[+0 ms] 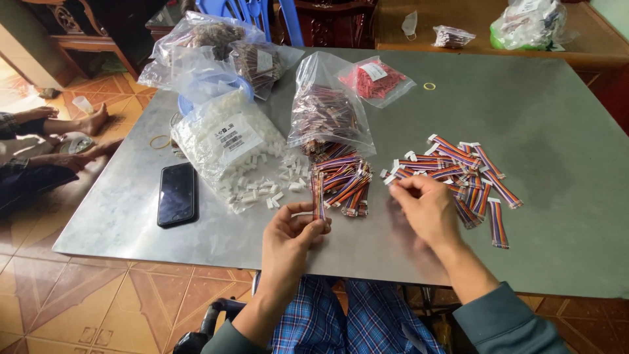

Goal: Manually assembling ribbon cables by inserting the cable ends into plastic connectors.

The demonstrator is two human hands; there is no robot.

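Both grips are narrow: the left hand (288, 229) pinches a short striped ribbon cable (318, 196) upright between thumb and fingertips, near the tabletop's (557, 216) near edge, while the right hand (426, 206) closes its fingertips on the white end of another ribbon cable (397, 176) at the left fringe of a loose heap of finished cables (468, 177). That heap lies toward the right of the tabletop's middle, the cables striped red, blue and orange with white plugs.

Between the hands sits a pile of unfinished cables (344, 183), spilling from an open clear bag (327, 115) that stands just behind it. Left of that, a large clear bag of white plastic connectors (223, 141) bears a white rectangular label with dark print on its face; loose connectors (268, 190) are scattered at its mouth. A small clear bag of red parts (377, 80), with a white label at its top, lies near the far edge. More clear bags (216, 46), one with a white label, are stacked at the far left corner. A black phone (177, 195) lies face up near the left edge. A yellow rubber band (429, 86) rests right of the red bag.
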